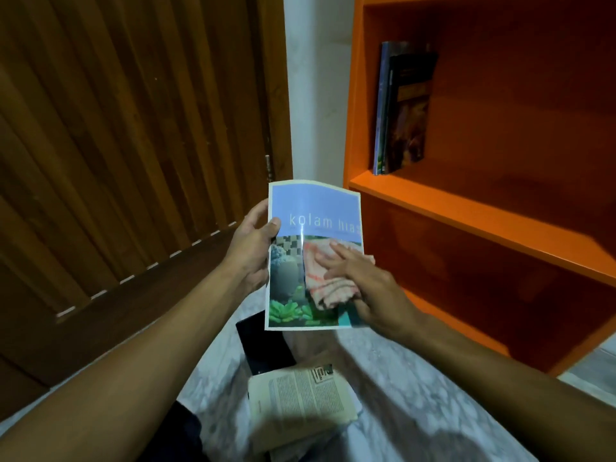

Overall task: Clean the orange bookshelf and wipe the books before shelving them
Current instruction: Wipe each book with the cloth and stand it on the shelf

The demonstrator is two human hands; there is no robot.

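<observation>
A thin blue-covered book point(313, 208) with pale lettering is held up in the middle of the view. My left hand point(251, 248) grips its left edge, thumb on the cover. My right hand point(363, 281) presses a pinkish checked cloth point(325, 278) flat against the lower cover with straight fingers. To the right stands the orange bookshelf point(466, 211). Two or three dark books point(401, 108) stand upright at the left end of its upper shelf.
On the pale marbled floor point(416, 388) below lie a yellowed printed book point(300, 398) and a dark book point(263, 345) partly under it. A brown slatted wooden door point(116, 145) fills the left. A white wall strip point(313, 88) separates door and shelf.
</observation>
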